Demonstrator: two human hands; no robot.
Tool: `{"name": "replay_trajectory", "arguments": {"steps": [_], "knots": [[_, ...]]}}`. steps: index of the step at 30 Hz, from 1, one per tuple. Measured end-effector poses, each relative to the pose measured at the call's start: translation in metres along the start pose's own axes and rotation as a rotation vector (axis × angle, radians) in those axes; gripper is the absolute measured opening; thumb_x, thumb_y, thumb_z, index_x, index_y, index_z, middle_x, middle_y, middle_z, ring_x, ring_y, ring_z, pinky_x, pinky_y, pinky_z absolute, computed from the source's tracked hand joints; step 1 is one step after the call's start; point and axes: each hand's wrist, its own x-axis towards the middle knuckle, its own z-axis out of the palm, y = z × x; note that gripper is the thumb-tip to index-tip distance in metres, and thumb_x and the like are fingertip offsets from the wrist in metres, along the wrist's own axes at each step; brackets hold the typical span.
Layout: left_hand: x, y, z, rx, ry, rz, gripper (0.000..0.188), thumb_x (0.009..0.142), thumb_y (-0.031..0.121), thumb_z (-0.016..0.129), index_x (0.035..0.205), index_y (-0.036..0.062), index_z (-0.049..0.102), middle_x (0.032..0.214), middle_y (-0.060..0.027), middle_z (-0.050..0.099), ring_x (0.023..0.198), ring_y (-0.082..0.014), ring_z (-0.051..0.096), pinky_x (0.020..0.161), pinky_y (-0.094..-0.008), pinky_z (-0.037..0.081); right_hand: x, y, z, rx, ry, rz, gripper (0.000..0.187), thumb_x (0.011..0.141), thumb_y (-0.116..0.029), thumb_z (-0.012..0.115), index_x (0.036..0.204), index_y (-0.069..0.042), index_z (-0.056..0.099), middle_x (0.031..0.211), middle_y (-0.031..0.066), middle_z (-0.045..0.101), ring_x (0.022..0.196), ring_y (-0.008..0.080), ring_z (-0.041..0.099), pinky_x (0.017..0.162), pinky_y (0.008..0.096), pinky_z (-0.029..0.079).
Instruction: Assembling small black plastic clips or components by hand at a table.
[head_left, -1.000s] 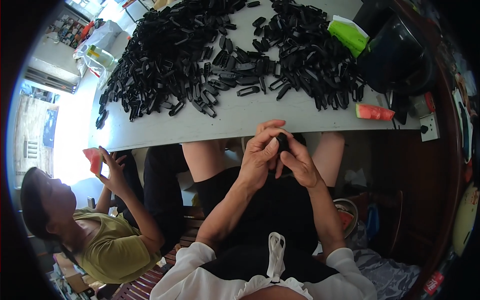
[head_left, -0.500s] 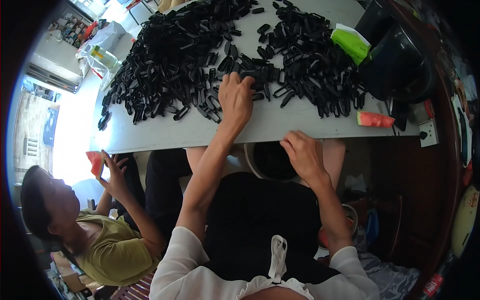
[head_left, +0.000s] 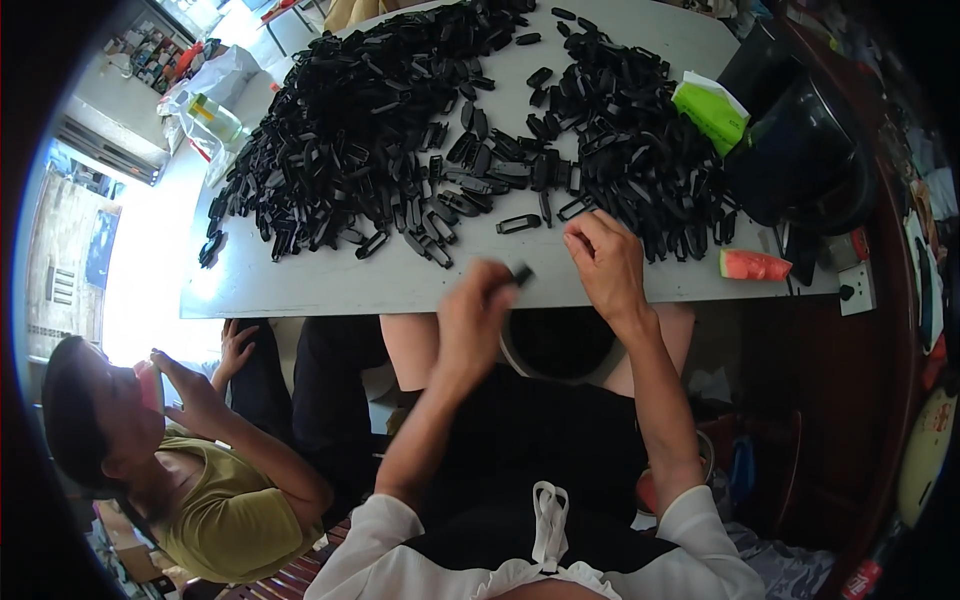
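Note:
My left hand (head_left: 474, 322), slightly blurred, is closed on a small black plastic piece (head_left: 522, 274) just above the table's front edge. My right hand (head_left: 610, 265) is over the table, by the near edge of the right-hand pile (head_left: 630, 150). Its fingers are curled and pressed together; what they hold, if anything, is hidden. A larger pile of black plastic pieces (head_left: 340, 140) covers the left of the table. Several loose pieces lie between the piles, and an open-framed black piece (head_left: 518, 224) rests nearest to my hands.
A watermelon slice (head_left: 756, 265) and a green packet (head_left: 710, 112) lie at the right, beside a dark container (head_left: 810, 150). Below the table edge, a bucket (head_left: 560, 343) stands between my legs. At my left sits a person (head_left: 215, 490) with watermelon at the mouth.
My left hand has come back from the pieces toward the table edge with a black piece. My right hand has risen over the table. The other person's watermelon has moved to the mouth.

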Motion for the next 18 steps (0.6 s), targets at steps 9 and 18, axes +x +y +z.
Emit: {"name": "replay_trajectory", "arguments": {"steps": [9,18], "knots": [[-0.045,-0.031,0.051,0.183,-0.158,0.302,0.017,0.079,0.008,0.064,0.096,0.0069,0.064,0.08,-0.0115,0.056,0.076,-0.031,0.059,0.062,-0.04,0.049,0.023,0.001,0.053,-0.382,-0.19,-0.175,0.016,0.077,-0.005,0.065,0.09,-0.003,0.057,0.085,0.0147,0.054,0.077,0.0349,0.06,0.063,0.043,0.047],[0.109,-0.021,-0.017,0.62,0.307,0.48,0.028,0.067,0.003,0.07,0.094,0.0069,0.066,0.097,-0.0099,0.056,0.092,-0.0294,0.05,0.08,-0.0373,0.042,0.008,-0.002,0.027,0.001,-0.084,-0.062,0.01,0.079,-0.002,0.065,0.087,-0.001,0.06,0.077,0.0076,0.056,0.064,0.0189,0.059,0.057,0.0319,0.046]]}}
